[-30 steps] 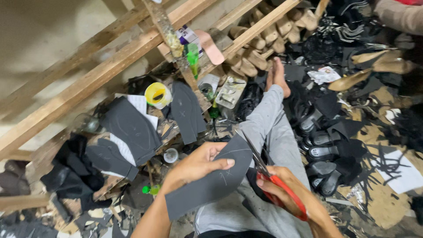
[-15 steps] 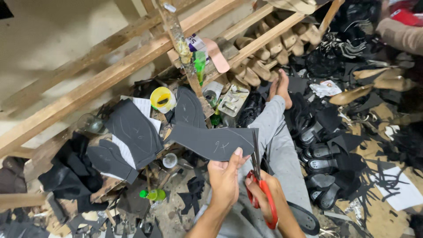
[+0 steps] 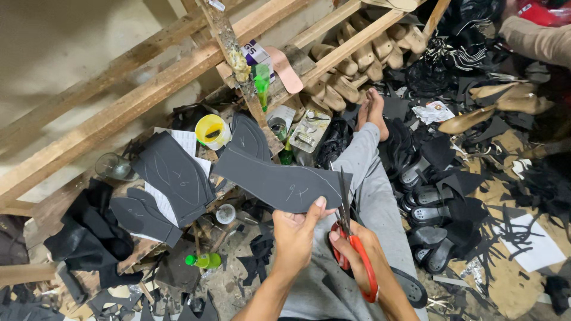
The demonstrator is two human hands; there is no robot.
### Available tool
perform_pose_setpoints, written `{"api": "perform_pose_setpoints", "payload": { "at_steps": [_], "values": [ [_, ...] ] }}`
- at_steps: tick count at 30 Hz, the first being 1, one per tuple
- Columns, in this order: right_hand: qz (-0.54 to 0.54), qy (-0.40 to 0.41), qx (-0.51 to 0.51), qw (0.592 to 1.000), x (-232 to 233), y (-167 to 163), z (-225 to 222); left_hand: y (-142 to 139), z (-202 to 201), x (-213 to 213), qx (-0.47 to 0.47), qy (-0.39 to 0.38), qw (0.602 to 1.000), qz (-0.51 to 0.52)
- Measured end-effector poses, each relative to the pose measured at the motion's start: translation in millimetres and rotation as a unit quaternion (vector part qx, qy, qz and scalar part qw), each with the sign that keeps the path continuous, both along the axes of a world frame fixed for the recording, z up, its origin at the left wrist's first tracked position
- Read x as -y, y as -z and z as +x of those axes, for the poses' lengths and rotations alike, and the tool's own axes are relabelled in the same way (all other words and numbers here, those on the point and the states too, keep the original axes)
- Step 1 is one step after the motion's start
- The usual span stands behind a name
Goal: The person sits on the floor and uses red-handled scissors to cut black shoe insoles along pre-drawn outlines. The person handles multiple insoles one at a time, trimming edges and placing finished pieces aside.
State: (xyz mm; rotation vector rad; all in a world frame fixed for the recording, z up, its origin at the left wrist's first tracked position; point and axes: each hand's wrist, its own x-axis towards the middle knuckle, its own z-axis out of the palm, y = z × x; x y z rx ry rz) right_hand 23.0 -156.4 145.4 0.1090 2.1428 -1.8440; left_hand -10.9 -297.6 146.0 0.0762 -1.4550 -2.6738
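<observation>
Dark grey rubber sheet (image 3: 279, 181) held up flat over the outstretched leg (image 3: 372, 190), pinched at its lower edge by left hand (image 3: 295, 233). Right hand (image 3: 357, 252) curled through red-handled scissors (image 3: 351, 238), blades upright, biting the sheet's right end.

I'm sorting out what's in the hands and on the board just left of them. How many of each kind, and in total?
Dark sheet being cut, in the left hand: 1
Red-handled scissors, in the right hand: 1
Dark cut pieces on the board: 3
Yellow tub: 1
Small green-capped bottle: 1
Total: 7
</observation>
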Motion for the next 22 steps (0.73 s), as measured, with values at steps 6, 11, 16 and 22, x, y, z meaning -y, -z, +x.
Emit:
{"api": "perform_pose_setpoints", "payload": {
  "at_steps": [6,11,16,22],
  "values": [
    [-0.042,-0.001,0.010,0.999,-5,12,2,4,-5,6,-0.006,0.025,1.000,-0.006],
    [-0.079,0.005,0.088,0.993,-12,11,3,5,-9,13,-0.006,0.059,0.998,-0.034],
    [-0.033,-0.017,0.071,0.997,-19,7,4,6,-15,25,-0.016,0.113,0.993,-0.031],
    [0.027,-0.056,0.037,0.997,-26,11,3,10,-21,32,0.005,0.136,0.989,-0.055]
  ]
}}
